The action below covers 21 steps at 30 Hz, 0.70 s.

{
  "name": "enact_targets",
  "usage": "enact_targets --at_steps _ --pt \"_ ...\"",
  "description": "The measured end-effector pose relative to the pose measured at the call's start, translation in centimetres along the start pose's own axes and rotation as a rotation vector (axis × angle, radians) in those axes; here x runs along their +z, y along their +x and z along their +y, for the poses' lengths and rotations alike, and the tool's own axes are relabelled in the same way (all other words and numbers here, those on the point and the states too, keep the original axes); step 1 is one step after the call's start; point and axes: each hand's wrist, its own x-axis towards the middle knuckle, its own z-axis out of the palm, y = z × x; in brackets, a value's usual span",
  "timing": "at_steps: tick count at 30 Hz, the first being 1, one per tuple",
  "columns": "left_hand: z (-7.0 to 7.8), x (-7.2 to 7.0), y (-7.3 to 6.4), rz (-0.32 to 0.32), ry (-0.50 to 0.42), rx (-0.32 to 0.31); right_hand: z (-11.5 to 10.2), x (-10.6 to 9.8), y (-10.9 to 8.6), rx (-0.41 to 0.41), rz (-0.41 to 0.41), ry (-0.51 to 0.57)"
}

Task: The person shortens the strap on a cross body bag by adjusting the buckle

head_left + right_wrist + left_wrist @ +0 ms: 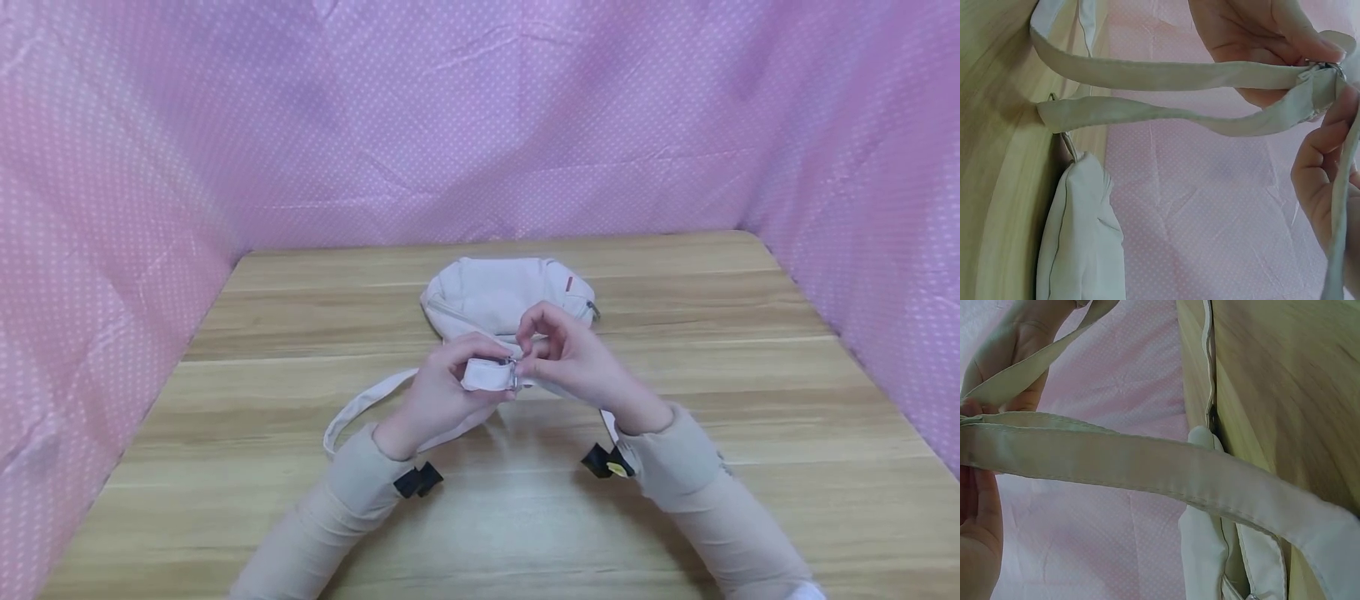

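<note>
Both hands work at a metal slide buckle (515, 374) on the off-white fabric strap of a small bag (498, 292). My left hand (431, 390) grips the doubled strap (486, 375) at the buckle, thumb below and fingers above. From the other side, my right hand (577, 362) pinches the strap at the buckle, its fingers bent. In the right wrist view, the strap (1147, 75) runs from the buckle (1334, 66) in two lengths, one reaching a metal ring (1069, 147) at the bag's end. The left wrist view shows a broad strap length (1129, 459); the buckle is mostly hidden there.
The bag lies on a wood-grain table (225, 417), beyond the hands, with a small red tag (569, 284) and a zipper. A strap loop (360, 406) rests left of the hands. Pink dotted cloth (450, 125) surrounds the table's back and sides.
</note>
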Motion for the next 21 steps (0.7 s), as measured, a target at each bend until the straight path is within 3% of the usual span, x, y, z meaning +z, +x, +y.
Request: enact_targets --at_steps 3,8,15,21 --pt "-0.2 0.1 -0.1 0.003 -0.006 0.015 0.2 0.0 0.0 -0.013 -0.02 -0.028" --pt "-0.2 0.0 -0.2 0.013 0.007 0.023 0.5 -0.7 -0.2 -0.046 -0.057 -0.192" --pt "0.0 -0.3 -0.1 0.022 0.02 -0.008 0.5 -2.4 -1.2 0.134 -0.138 -0.343" --pt "-0.1 -0.4 -0.1 0.023 0.005 -0.021 1.0 -3.1 -1.4 0.13 -0.129 -0.416"
